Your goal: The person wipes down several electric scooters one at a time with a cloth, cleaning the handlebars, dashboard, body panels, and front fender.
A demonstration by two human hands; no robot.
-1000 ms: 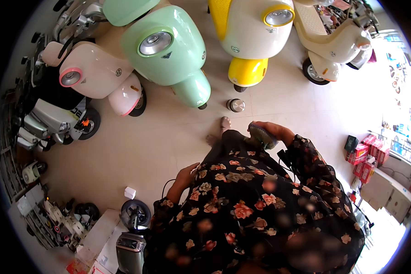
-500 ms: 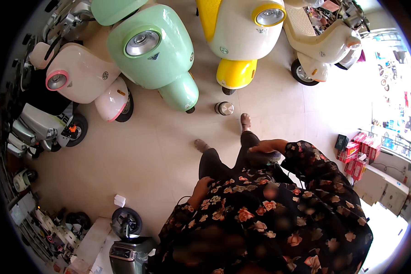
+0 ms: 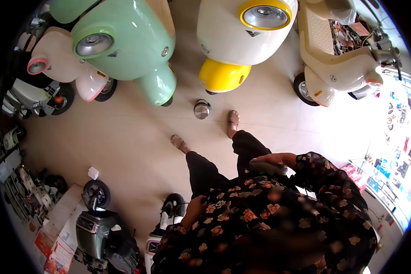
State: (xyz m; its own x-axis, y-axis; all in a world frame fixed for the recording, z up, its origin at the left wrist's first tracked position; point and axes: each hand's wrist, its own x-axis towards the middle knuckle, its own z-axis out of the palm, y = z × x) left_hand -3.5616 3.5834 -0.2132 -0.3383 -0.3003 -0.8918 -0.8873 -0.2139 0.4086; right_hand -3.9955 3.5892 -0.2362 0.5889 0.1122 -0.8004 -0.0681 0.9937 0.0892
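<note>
My right hand [image 3: 278, 158] is closed over the top of a dark oval object [image 3: 268, 168], brush-like in shape, held against my right thigh. Its underside is hidden, so its exact kind is unclear. Down by my waist on the left, my left hand [image 3: 195, 210] hangs beside the flowered black top [image 3: 246, 212]; its fingers are in shadow and partly covered. A thin dark cord or strap loops close to that wrist. On the floor ahead of my feet stands a round steel container [image 3: 202, 109].
A mint-green scooter [image 3: 128, 50], a white and yellow scooter [image 3: 242, 36], a pale pink scooter [image 3: 61, 55] and a cream scooter [image 3: 338, 68] face me. Behind on the left are a grey scooter [image 3: 91, 233] and a small white box [image 3: 93, 172]. Red boxes [image 3: 351, 176] stand at the right.
My view has shifted and turned: the scooters ahead appear larger, and more of those behind on the left shows. My feet are further apart. The oval object stays in my right hand.
</note>
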